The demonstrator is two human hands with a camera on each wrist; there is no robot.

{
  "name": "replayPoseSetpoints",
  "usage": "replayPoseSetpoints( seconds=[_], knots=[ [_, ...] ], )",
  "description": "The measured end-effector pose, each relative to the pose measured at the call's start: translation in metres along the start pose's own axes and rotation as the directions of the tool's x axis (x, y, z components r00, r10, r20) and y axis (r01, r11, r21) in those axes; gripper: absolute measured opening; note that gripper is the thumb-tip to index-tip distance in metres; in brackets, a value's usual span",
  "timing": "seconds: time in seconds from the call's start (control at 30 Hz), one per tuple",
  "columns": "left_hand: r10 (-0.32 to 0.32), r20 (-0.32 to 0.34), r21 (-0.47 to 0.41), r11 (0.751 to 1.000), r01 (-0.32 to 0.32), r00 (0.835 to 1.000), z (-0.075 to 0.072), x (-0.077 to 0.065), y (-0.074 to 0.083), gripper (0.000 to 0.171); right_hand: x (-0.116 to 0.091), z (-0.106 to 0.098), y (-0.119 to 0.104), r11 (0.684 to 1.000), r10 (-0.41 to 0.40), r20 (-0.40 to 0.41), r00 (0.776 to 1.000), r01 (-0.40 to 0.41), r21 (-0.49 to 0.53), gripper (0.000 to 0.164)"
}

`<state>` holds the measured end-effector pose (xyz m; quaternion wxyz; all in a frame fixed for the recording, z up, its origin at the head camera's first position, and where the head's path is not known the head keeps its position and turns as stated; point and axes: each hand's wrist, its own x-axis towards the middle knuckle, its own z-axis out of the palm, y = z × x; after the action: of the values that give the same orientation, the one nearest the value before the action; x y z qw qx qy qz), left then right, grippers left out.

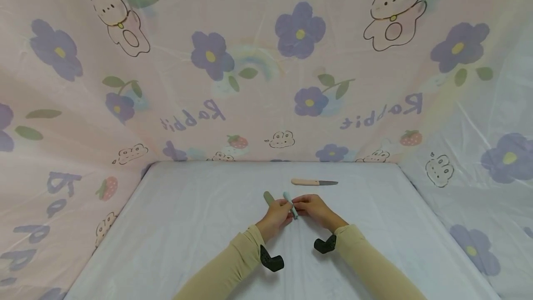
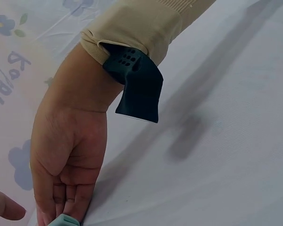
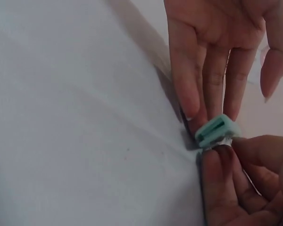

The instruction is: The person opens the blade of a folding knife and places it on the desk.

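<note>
Between my two hands is a slim mint-green handle [image 1: 290,204], tilted; its near end [image 3: 219,132] shows a dark slot. My right hand [image 1: 315,208] pinches that near end with thumb and fingers, close to a small shiny bit. My left hand [image 1: 277,215] lies on the other side, its fingers [image 3: 214,82] fairly straight, tips at the handle. In the right wrist view the left thumb [image 3: 275,70] stands apart from it. An olive-green rounded piece [image 1: 268,197] shows beyond the left hand, which hides its near part. Only the handle's end shows in the left wrist view.
A small knife [image 1: 306,182] with a beige handle and grey blade lies farther back on the white-covered table [image 1: 187,226]. Printed sheeting with rabbits and flowers [image 1: 250,59] rises at the back and both sides. A dark device [image 1: 271,261] sits on each wrist.
</note>
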<state>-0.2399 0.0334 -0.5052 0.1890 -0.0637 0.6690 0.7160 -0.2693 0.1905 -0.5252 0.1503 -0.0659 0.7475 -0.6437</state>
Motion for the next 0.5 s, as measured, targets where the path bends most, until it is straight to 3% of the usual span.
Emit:
replayPoseSetpoints(
  seconds=[0.33,0.5],
  knots=[
    [0.052,0.033,-0.092,0.995,-0.048,0.998,0.002,0.0,-0.007,0.044,-0.009,0.0,-0.007,1.0,0.015,-0.021,1.0,-0.014,0.007,0.024],
    [0.094,0.008,-0.097,0.991,-0.093,0.996,0.002,-0.002,-0.009,0.039,-0.009,0.001,-0.001,1.0,0.0,-0.057,0.998,0.001,0.014,0.024]
  ],
)
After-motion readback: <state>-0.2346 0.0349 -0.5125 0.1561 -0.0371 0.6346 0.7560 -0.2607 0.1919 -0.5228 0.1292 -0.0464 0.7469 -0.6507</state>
